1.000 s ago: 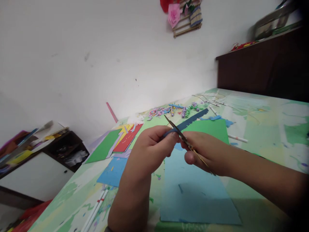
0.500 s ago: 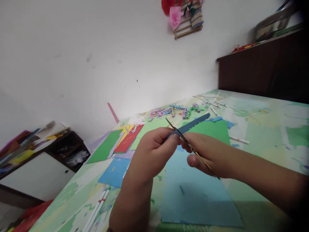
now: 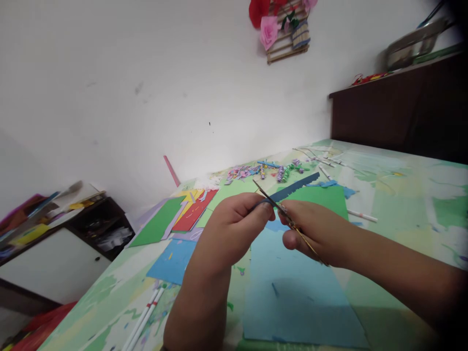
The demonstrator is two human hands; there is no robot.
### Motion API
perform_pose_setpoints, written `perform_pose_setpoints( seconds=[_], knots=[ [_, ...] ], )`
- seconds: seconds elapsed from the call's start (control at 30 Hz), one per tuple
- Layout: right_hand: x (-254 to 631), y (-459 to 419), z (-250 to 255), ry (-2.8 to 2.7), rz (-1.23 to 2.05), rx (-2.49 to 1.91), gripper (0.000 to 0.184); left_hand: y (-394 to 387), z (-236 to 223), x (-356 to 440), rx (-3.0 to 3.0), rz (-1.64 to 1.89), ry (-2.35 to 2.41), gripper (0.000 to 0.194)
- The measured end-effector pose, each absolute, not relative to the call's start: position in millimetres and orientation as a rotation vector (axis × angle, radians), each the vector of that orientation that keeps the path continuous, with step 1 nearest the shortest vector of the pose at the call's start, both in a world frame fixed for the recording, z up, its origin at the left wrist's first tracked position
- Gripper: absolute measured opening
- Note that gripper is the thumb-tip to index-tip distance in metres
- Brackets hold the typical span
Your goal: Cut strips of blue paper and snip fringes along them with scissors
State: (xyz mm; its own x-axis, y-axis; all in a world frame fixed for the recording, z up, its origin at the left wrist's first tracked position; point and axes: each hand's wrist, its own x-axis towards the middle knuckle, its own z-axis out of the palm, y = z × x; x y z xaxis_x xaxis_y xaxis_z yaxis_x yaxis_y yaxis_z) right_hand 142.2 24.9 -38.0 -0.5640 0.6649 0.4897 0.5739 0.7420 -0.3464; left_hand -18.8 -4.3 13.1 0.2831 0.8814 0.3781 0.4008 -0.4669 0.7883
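The left hand [image 3: 230, 229] is folded tight, thumb and fingers pinching a fringed dark-blue paper strip [image 3: 297, 186] that slants up past the fingertips. The right hand [image 3: 320, 226] curls round slim gold-handled metal scissors [image 3: 304, 239] — their blades lie across the strip, just beside the left thumb. Below the fingers lies a pale-blue paper sheet [image 3: 300, 302]; beyond them, a bright-green paper sheet [image 3: 327, 200].

Home craft corner, paper-strewn table [image 3: 91, 302], handmade wall decoration [image 3: 287, 34]
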Motion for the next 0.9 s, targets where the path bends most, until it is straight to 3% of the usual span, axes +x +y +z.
perform_pose_setpoints(
  seconds=[0.3, 0.9],
  knots=[
    [143, 23, -40, -2.335, 0.213, -0.832, 0.069, -11, 12, -11, 1.973, 1.294, 1.183, 0.020],
    [141, 26, -40, -2.338, 0.168, -0.910, 0.067, -4, 13, -20, 1.978, 1.078, 1.179, 0.017]
  ],
)
